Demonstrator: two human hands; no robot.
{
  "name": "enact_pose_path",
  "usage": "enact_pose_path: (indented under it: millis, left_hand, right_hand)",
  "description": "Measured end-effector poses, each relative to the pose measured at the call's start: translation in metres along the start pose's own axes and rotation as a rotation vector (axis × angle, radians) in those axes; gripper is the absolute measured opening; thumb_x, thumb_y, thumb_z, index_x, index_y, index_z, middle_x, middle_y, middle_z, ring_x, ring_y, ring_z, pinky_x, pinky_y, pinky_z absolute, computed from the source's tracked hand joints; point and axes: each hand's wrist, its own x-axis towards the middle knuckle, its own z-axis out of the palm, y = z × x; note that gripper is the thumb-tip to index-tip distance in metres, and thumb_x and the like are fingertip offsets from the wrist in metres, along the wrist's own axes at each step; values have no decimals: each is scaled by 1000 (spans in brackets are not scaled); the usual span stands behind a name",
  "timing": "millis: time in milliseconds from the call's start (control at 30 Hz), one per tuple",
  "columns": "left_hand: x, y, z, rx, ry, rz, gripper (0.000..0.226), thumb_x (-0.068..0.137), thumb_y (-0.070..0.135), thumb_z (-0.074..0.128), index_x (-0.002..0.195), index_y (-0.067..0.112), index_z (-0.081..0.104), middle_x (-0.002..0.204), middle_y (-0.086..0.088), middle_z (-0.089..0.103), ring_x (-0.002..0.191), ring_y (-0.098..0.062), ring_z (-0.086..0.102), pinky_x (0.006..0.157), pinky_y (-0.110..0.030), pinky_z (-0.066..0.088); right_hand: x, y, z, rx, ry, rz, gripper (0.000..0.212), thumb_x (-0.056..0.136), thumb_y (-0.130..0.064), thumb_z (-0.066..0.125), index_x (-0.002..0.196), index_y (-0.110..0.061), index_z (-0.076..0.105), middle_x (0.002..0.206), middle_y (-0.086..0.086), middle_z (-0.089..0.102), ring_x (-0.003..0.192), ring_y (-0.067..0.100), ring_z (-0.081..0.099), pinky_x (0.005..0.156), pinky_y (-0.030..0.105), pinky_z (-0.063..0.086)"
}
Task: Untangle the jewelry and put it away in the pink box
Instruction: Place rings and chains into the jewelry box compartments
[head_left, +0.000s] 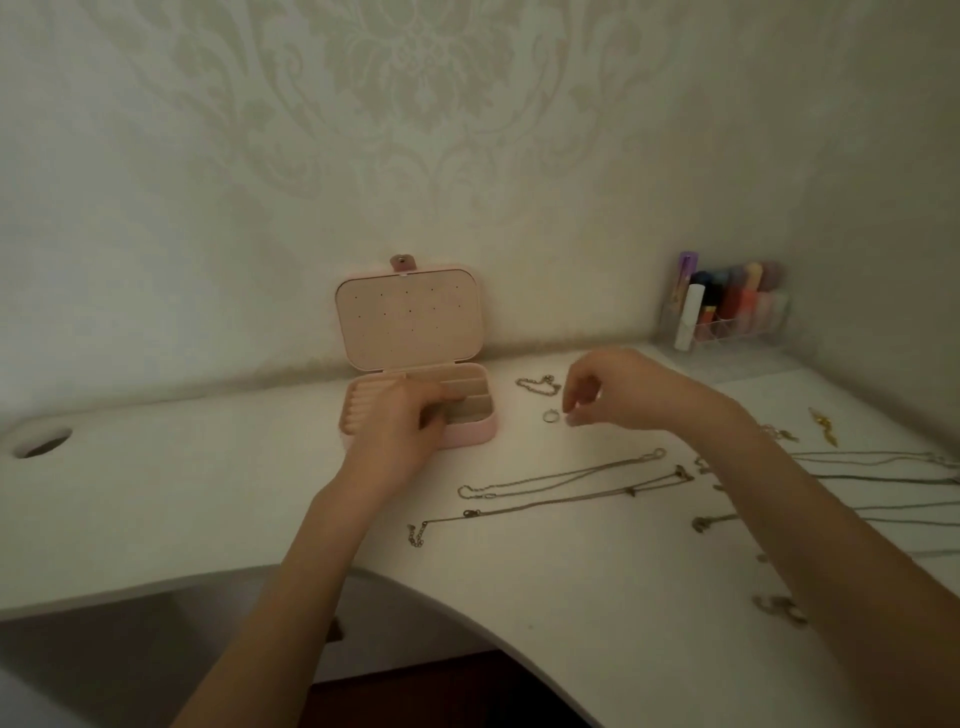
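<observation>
Nearest, on the white desk (545, 597), a small blurred silver piece (779, 609) sits by the right forearm, too soft to identify; beyond it two long chains (561, 486) lie stretched out, and further chains (872, 462) run off the right edge, partly hidden under the arm; the left hand (400, 431) rests over the open pink box (470, 435), fingers curled down into the tray, covering its contents, so whether it holds anything cannot be told; the right hand (608, 389) hovers with fingertips pinched together just beside a ring (550, 415), though a grip on anything is unclear; a short chain (537, 384) lies behind; a clear organiser (727, 312) stands blurred in the far corner.
</observation>
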Motion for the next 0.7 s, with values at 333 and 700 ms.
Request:
enact_pose_path:
  millis: [333, 700]
  left_hand:
    - [-6, 25, 21, -47, -186, 13, 30, 97, 12, 52, 94, 37, 68, 89, 19, 60, 84, -3, 53, 82, -10, 32]
    - [-14, 54, 40, 338, -328, -54, 54, 96, 3, 36, 143, 29, 40, 134, -2, 54, 116, -27, 54, 95, -33, 43]
  right_hand:
    - [-32, 31, -16, -218, -207, 299, 23, 79, -23, 77, 99, -16, 67, 94, -3, 58, 88, 15, 55, 62, 19, 41]
    - [-25, 40, -11, -190, -214, 231, 11, 84, -20, 71, 77, -12, 68, 72, -2, 64, 66, 11, 57, 58, 19, 44]
